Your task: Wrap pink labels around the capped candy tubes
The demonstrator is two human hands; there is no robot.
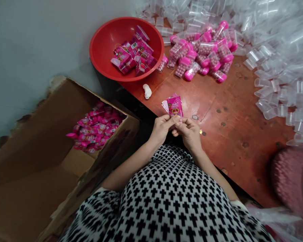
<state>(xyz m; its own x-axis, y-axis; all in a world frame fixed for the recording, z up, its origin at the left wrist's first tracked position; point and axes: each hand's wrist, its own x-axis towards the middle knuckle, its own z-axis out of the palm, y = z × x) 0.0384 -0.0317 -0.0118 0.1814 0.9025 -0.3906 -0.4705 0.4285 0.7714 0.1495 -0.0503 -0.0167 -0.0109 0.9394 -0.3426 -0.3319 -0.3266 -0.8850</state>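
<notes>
My left hand (162, 128) is closed on a small stack of pink printed labels (175, 105), slightly fanned, near the table's front edge. At the lower edge of the stack my right hand (189, 132) is pinched, its fingertips meeting my left thumb. The exact part between those right fingertips is too small to make out. Beyond the hands lie small clear tubes (208, 48) with pink caps, filled with pink beads. To their left a red bowl (97, 60) holds more pink labels (141, 50).
A cardboard box (73, 168) at the left holds pink wrapped pieces (98, 127). Many empty clear tubes (275, 87) are heaped at the back and right. A tub of pink beads (293, 178) stands at the right. A white lump (147, 91) lies near the bowl.
</notes>
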